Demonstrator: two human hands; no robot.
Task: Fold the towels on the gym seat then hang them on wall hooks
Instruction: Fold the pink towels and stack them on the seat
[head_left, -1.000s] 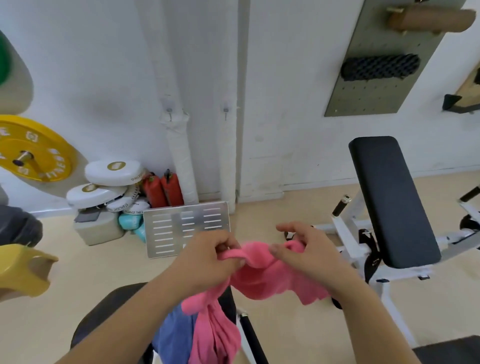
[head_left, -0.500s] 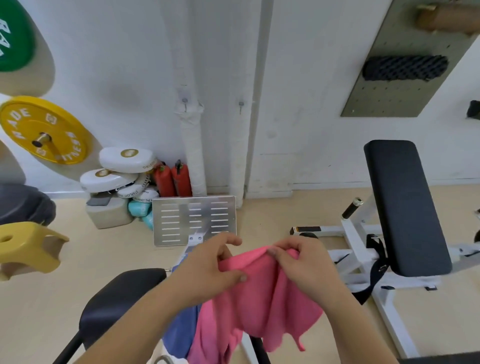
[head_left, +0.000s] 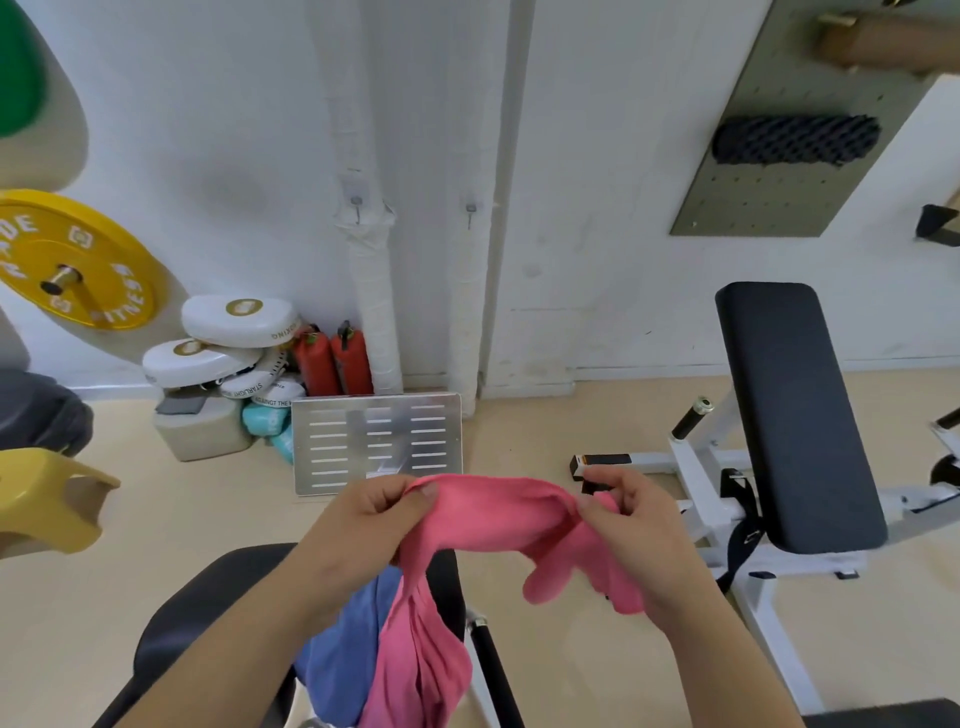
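Head camera is showing your hands pulling apart. Half a second ago they were almost touching at the top edge of the pink towel; now your left hand and right hand are holding it stretched in a band between them. Your left thumb and fingers are pinching one bunched end, and your right fingertips are pinching the other end. The towel was hanging as a flat sheet before; now one long tail is dropping below your left hand and a short flap is dangling under your right.

You are holding it in the air over the front edge of the gym seat, and it is trailing down beside one blue towel draped on that seat. So you are working with two towels, one pink and one blue.

Two wall hooks are waiting on the white wall ahead of you, both bare. Two red canisters are standing at the wall base, beside two white pads. The upper pad is showing upside-down lettering ending in "OXING". The single yellow weight plate is showing "RADE", the rest being cut off.
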